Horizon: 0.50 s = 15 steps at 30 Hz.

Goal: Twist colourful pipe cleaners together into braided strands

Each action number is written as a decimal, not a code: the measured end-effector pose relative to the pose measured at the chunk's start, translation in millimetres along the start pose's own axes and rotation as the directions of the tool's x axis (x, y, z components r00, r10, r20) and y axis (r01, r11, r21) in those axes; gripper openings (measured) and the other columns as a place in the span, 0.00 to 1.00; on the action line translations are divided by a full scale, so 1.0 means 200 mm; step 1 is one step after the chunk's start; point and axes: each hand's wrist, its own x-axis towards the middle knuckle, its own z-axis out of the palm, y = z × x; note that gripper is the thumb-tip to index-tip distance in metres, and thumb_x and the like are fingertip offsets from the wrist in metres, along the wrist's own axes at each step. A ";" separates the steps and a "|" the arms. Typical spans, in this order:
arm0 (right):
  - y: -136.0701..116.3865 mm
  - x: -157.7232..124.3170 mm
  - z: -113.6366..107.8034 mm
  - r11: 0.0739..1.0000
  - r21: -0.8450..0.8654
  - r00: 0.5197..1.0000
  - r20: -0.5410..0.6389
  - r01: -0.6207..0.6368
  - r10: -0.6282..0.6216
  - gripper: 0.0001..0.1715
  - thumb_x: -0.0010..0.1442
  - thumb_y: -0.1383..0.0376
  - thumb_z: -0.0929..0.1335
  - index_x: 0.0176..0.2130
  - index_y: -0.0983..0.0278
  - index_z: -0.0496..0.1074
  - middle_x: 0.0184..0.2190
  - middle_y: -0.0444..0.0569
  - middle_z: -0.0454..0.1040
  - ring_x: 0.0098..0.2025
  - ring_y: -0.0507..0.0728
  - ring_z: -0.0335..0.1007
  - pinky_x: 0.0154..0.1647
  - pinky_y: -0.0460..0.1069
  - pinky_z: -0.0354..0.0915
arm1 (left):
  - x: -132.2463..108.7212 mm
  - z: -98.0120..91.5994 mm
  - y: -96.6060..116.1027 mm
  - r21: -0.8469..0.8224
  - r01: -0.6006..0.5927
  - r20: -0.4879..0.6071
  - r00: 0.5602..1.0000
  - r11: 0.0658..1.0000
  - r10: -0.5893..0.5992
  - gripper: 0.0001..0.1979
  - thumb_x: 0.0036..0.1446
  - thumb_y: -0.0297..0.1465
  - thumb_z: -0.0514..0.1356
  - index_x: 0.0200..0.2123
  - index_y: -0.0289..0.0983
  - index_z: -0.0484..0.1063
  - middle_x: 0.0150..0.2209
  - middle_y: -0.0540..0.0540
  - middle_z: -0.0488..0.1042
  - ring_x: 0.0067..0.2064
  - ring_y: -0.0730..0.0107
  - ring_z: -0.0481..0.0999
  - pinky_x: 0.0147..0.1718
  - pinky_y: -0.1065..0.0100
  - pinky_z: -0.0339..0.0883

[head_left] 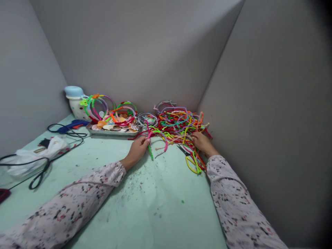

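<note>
My left hand [140,147] pinches the end of an arched headband [157,132] wrapped in pink, green and purple pipe cleaner. A green tail hangs below those fingers, and the band's far end stands on the table. At the right, my right hand [201,142] is closed at the edge of a tangled pile of pipe cleaners [173,121]. A pale strand [180,138] runs to its fingertips. Just below that hand, scissors with yellow handles [190,163] lie partly under loose strands.
A metal tray [114,132] holds shells and finished-looking colourful hoops [100,107]. Beside it lie coiled grey wire bands [147,119]. A white pot with a blue lid [75,100], a plastic bag [38,155] and a black cable [48,166] are left. Walls close off the back and right.
</note>
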 end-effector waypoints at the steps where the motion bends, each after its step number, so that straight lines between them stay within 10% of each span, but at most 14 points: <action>1: 0.00 0.00 0.01 1.000 -0.003 1.000 -0.003 0.002 -0.002 0.19 0.62 0.69 0.62 0.49 0.66 0.75 0.53 0.56 0.72 0.54 0.56 0.68 0.53 0.46 0.60 | 0.00 0.00 0.00 -0.003 0.002 0.001 1.000 1.000 -0.002 0.15 0.58 0.41 0.53 0.28 0.36 0.68 0.19 0.54 0.63 0.23 0.73 0.62 0.24 0.71 0.55; 7: -0.04 0.00 0.00 0.972 0.202 0.986 -0.085 -0.123 0.142 0.16 0.59 0.67 0.64 0.43 0.65 0.78 0.44 0.54 0.77 0.44 0.57 0.73 0.47 0.48 0.65 | 0.00 0.00 0.00 -0.016 -0.001 0.018 1.000 1.000 0.001 0.15 0.58 0.42 0.53 0.29 0.37 0.68 0.20 0.54 0.64 0.23 0.73 0.63 0.25 0.71 0.55; 15: 0.02 0.03 -0.14 0.550 0.824 0.885 -0.145 -0.139 0.442 0.23 0.51 0.63 0.69 0.47 0.66 0.72 0.30 0.46 0.76 0.23 0.50 0.66 0.24 0.45 0.64 | -0.01 0.00 0.02 -0.037 0.012 0.020 1.000 0.999 -0.011 0.15 0.57 0.42 0.53 0.29 0.37 0.68 0.19 0.54 0.63 0.23 0.73 0.62 0.25 0.71 0.55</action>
